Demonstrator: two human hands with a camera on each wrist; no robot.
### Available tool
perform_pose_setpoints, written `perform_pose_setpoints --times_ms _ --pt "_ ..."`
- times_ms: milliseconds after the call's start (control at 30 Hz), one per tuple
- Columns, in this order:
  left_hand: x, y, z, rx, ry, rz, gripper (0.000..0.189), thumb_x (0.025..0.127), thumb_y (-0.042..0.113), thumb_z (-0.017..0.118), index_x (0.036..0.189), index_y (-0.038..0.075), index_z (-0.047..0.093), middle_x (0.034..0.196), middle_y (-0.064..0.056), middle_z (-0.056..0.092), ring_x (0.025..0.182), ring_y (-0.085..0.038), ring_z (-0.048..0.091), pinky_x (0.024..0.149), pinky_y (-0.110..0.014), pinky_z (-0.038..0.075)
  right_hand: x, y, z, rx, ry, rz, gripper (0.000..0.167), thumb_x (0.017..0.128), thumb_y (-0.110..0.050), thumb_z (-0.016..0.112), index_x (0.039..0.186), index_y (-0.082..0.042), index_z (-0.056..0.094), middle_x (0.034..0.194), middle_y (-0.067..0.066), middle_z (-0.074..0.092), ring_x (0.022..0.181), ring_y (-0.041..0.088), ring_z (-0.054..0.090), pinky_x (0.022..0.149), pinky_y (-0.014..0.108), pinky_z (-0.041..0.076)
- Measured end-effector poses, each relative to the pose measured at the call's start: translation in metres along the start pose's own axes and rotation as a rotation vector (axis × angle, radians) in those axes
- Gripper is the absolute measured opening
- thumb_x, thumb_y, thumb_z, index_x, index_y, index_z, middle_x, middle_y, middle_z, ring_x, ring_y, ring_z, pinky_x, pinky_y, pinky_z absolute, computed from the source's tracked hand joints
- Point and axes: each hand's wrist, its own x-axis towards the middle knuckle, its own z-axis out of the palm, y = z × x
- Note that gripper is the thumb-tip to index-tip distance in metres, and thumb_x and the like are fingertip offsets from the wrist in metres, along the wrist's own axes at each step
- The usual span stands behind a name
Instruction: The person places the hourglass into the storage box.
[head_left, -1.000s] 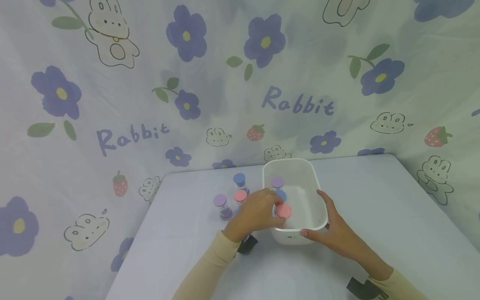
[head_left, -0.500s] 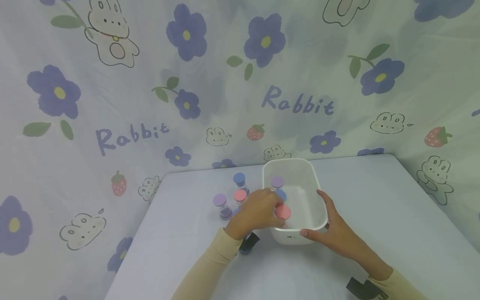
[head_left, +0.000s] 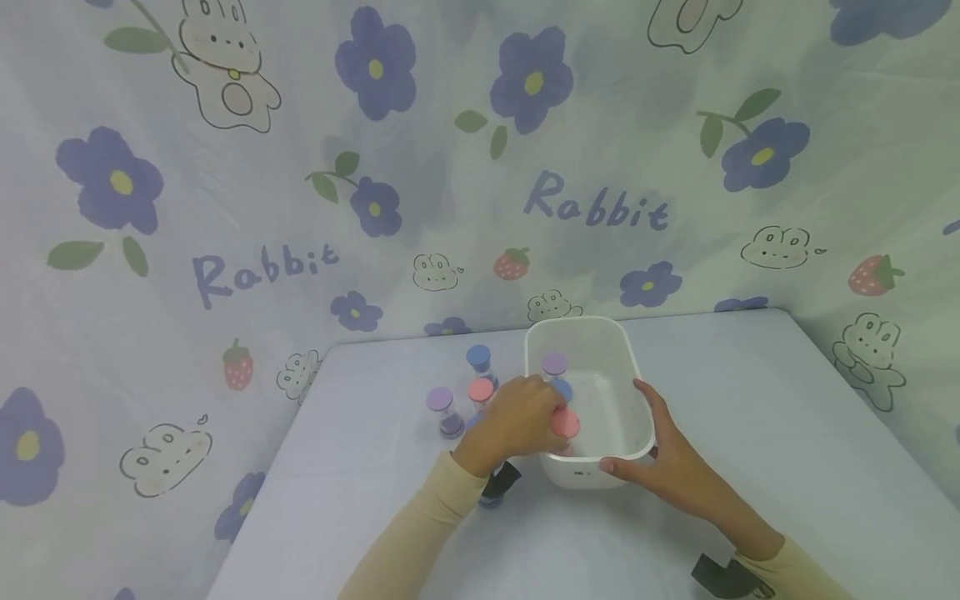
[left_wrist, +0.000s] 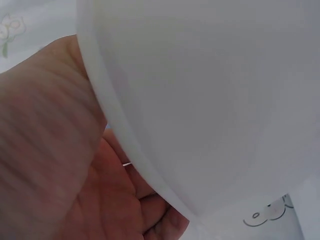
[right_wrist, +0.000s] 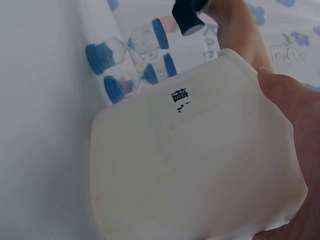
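My left hand [head_left: 521,421] reaches over the left rim of a white plastic bin [head_left: 585,477] and pinches a pink-capped sand timer [head_left: 566,423] inside it, near the front left corner. A purple-capped sand timer [head_left: 555,364] and a blue-capped sand timer [head_left: 561,390] stand behind it along the bin's left wall. In the left wrist view, the bin wall [left_wrist: 200,100] covers much of what the fingers hold. My right hand [head_left: 678,467] grips the bin's front right corner, thumb [right_wrist: 287,87] at the rim and the other fingers along the outside.
Left of the bin stand more sand timers: a purple one [head_left: 442,408], a pink one [head_left: 481,392] and a blue one [head_left: 479,360]. Two blue-capped timers [right_wrist: 127,47] show beyond the bin in the right wrist view. A patterned cloth [head_left: 450,167] hangs behind the table.
The pink-capped sand timer has shifted very slightly left and lower in the bin, my left hand staying on it. My right hand and the bin have not moved.
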Motion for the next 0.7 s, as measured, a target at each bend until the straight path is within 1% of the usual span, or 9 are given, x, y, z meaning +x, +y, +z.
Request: perform_pose_setpoints --times_ms 200,367,500,700 --pt "0.0025 0.0001 0.001 0.016 -0.035 -0.013 0.031 0.075 0.045 0.087 0.08 0.019 0.07 0.068 0.008 0.053 0.068 -0.012 0.049 0.057 -0.025 0.038 -0.0001 -0.0005 -0.0003 0.004 -0.003 0.001 0.119 0.084 -0.033 0.086 0.165 -0.024 0.0 0.16 0.024 0.033 0.132 0.044 0.052 0.098 0.062 0.058" --pt "0.0022 0.0011 -0.0004 0.018 -0.046 -0.016 0.033 0.075 0.045 0.088 0.078 0.019 0.067 0.069 0.008 0.054 0.068 -0.012 0.049 0.056 -0.025 0.039 -0.0002 -0.0013 0.0003 0.008 -0.002 -0.001 0.118 0.084 -0.031 0.086 0.165 -0.023 0.0 0.16 0.024 0.032 0.132 0.045 0.052 0.099 0.062 0.057" --pt "0.0006 0.0022 -0.0037 -0.011 -0.053 -0.013 0.033 0.075 0.042 0.089 0.077 0.018 0.066 0.069 0.008 0.053 0.068 -0.012 0.049 0.056 -0.024 0.038 -0.0006 -0.0014 0.0008 0.013 -0.003 -0.011 0.118 0.084 -0.03 0.086 0.165 -0.022 0.0 0.159 0.026 0.032 0.132 0.046 0.052 0.1 0.061 0.057" --pt "-0.0003 0.0019 -0.0039 -0.07 -0.034 -0.009 0.03 0.077 0.036 0.089 0.079 0.016 0.066 0.069 0.007 0.054 0.068 -0.012 0.05 0.056 -0.021 0.039 -0.001 -0.0001 0.0001 0.005 -0.001 -0.017 0.118 0.084 -0.03 0.086 0.165 -0.023 -0.001 0.16 0.027 0.031 0.133 0.047 0.051 0.102 0.061 0.055"
